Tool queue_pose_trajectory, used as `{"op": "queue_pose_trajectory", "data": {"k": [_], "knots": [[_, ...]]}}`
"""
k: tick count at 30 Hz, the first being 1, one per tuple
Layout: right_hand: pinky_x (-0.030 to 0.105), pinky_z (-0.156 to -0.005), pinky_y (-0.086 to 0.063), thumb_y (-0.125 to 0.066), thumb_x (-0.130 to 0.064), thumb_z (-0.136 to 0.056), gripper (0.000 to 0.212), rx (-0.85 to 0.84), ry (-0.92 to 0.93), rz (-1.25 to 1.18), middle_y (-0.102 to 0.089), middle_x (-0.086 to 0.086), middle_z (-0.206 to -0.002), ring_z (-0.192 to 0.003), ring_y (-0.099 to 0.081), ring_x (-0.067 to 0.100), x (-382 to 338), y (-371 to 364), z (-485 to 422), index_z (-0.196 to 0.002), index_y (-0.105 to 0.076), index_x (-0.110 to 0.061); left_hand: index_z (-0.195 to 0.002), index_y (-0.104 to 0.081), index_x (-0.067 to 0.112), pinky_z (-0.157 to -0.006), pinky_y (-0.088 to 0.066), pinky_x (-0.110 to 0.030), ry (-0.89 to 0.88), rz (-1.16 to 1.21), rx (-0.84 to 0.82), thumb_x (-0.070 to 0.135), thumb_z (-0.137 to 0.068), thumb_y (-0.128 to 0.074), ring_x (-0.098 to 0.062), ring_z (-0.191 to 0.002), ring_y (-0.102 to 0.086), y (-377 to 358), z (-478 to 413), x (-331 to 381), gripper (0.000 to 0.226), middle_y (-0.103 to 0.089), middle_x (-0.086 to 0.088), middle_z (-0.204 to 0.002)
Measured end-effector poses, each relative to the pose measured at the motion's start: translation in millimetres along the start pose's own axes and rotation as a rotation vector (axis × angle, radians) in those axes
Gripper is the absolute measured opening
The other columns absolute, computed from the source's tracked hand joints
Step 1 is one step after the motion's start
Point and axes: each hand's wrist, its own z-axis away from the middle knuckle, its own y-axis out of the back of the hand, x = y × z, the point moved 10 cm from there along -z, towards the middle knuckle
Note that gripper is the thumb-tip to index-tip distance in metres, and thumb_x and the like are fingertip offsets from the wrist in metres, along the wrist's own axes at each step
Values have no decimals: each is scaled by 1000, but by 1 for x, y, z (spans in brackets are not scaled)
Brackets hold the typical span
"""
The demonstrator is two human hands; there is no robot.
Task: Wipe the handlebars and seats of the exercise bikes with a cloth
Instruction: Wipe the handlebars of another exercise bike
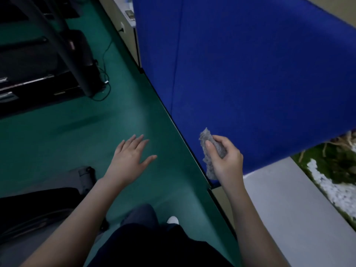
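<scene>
Green floor (123, 116) beside a blue partition (250, 74). Your right hand (225, 160) pinches the bunched grey cloth (212, 149); your left hand (131, 157) hovers spread and empty. No wiping yet, seemingly: reach dark equipment (38, 60) beyond your left hand.

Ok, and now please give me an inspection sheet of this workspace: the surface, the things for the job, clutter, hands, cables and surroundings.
Surface: green floor, dimly lit.
Job's things: grey cloth, crumpled, in the right hand; no bike handlebar or seat clearly visible.
Clutter: nothing seen.
Hands: left hand open above the floor, fingers spread, holding nothing; right hand pinches the cloth.
Cables: black cable looped on the floor beside a dark machine.
Surroundings: blue partition on the right; grey ledge with plants.
</scene>
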Motion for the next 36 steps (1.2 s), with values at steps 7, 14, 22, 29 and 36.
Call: {"op": "queue_pose_trajectory", "data": {"k": [7, 14, 22, 29, 36], "knots": [[18, -80, -50, -66, -29, -88, 20, -159, 46, 17, -66, -17, -93, -90, -63, 1, -24, -59, -56, -106, -67, -20, -146, -31, 21, -118, -5, -35, 139, 55, 36, 54, -93, -42, -15, -146, -12, 18, -33, -33, 64, -23, 2, -156], [19, -76, -52, -65, -30, -89, 19, -206, 48, 19, -67, -14, -92, -87, -63, 0, -46, -123, -112, -105, -66, -19, -145, -34, 22, -118, -8, -34, 180, 97, 65, 53, -93, -44, -14, -145, -15, 31, -85, -82, 62, -26, 2, -155], [27, -80, -55, -64, -32, -89, 20, -237, 2, 31, -67, -15, -97, -89, -62, -4, -81, -198, -178, -107, -66, -24, -144, -35, 22, -118, -8, -33, 208, 113, 111, 52, -93, -43, -14, -145, -18, 79, -156, -155, 60, -34, 4, -152], [29, -81, -54, -64, -31, -89, 19, -315, 74, 23, -67, -12, -98, -93, -63, 5, -119, -262, -219, -106, -66, -24, -143, -36, 20, -118, -10, -33, 298, 144, 161, 51, -93, -44, -14, -144, -20, 105, -190, -203, 59, -37, 3, -150], [12, -78, -48, -65, -28, -88, 15, -388, 140, 9, -66, -17, -95, -91, -61, -2, -141, -312, -273, -103, -66, -25, -144, -35, 21, -118, -9, -33, 376, 151, 186, 52, -93, -43, -15, -144, -20, 116, -228, -234, 60, -37, 3, -150]]}}
